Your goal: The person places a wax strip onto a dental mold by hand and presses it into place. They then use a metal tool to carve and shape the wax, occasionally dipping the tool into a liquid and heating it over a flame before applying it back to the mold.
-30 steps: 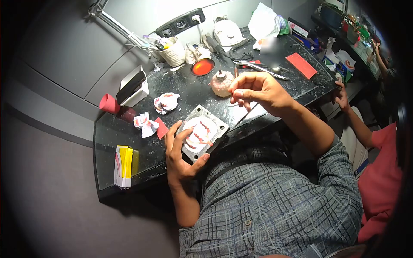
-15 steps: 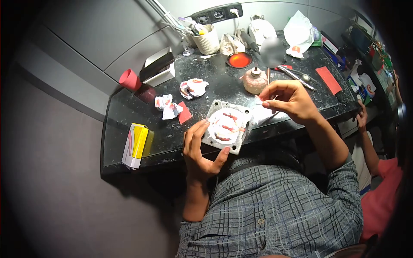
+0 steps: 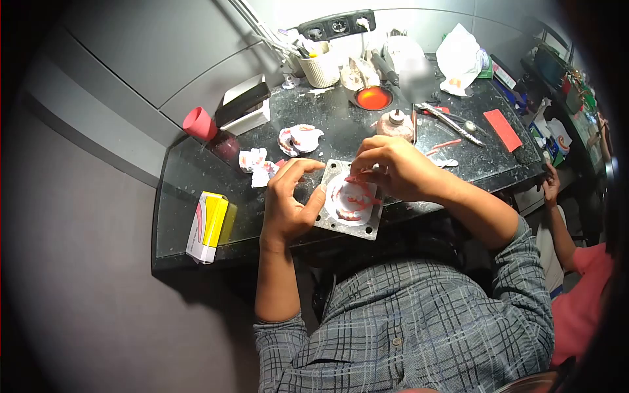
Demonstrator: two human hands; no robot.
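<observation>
A square metal dental flask half [image 3: 362,230] lies at the front edge of the bench. White plaster [image 3: 335,195] fills its round middle, with curved red wax pieces [image 3: 354,198] set in it. My left hand [image 3: 291,200] is open at the flask's left side, its fingers arched and its thumb by the rim. Over the upper right of the plaster, my right hand [image 3: 396,169] has its fingers pinched together, the tips down at the red wax. What is in this pinch, I cannot tell. A glass spirit burner [image 3: 395,126] stands just behind that hand.
Behind are white plaster pieces with red wax [image 3: 300,139], a dish of glowing red material [image 3: 373,98] and a woven cup of tools [image 3: 321,67]. A yellow-and-white box [image 3: 208,226] stands at left. Metal tools [image 3: 455,124] and a red wax sheet [image 3: 503,130] lie right. Another person's hand [image 3: 551,183] is at far right.
My right hand has come left and down from beside the burner onto the plaster. My left hand has shifted left and up along the flask. The flask sits slightly further right in view.
</observation>
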